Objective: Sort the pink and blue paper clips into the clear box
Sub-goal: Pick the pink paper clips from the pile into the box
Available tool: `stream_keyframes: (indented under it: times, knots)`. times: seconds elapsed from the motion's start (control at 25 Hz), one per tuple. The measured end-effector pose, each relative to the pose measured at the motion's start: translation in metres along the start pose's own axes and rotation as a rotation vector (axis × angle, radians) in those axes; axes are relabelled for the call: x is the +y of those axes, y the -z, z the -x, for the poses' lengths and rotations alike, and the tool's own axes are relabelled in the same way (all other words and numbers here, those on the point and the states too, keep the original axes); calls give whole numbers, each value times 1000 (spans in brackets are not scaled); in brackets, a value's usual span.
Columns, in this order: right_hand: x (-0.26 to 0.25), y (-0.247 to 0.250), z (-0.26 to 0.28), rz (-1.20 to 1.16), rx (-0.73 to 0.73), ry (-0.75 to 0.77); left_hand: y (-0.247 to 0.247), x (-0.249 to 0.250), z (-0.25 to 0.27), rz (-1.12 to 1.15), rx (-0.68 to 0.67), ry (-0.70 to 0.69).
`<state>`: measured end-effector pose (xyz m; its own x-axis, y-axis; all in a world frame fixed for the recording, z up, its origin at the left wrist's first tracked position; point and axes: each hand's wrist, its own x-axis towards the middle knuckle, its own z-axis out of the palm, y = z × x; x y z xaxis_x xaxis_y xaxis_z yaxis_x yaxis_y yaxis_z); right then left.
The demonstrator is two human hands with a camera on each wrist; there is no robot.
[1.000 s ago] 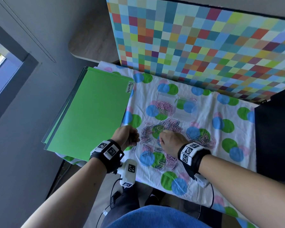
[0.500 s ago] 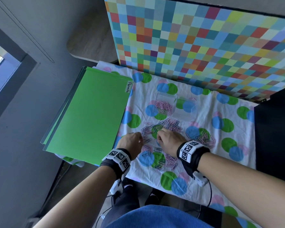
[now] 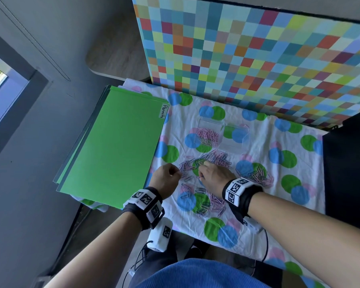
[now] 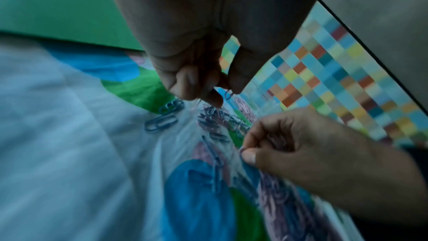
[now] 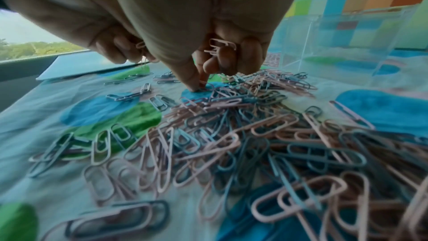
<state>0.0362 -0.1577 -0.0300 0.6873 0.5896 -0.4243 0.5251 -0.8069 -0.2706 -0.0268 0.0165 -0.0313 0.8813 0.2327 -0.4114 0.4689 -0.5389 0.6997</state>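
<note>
1. The left hand is pinching a blue wire paper clip above the scattered pink and blue clips.
2. The right hand is clutching pink clips (fingertip on the pile), near the clear plastic box.

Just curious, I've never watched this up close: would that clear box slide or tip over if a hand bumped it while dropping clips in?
The clear box looks thin-walled, with only pink clips in one compartment, so it is probably light. It sits on wrinkled cloth, which may resist sliding. Being low and wide, it seems unlikely to tip.
</note>
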Motion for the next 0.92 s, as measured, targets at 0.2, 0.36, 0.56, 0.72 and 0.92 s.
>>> stream_keyframes:
  times: [0.2,0.36,0.56,0.72,0.92]
  knots:
    - [-3,-3,-2,24,-32,-25,6,9,0,617,-156,179]
    - [-5,-1,3,-25,-20,-42,6,11,-4,788,-88,293]
    - [-8,-1,6,-34,-31,6,7,6,-5,905,-44,392]
    - [-15,5,3,-69,-38,6,6,1,-5,660,-107,296]
    - [-22,14,6,-86,-60,-46,8,-1,-7,168,-193,100]
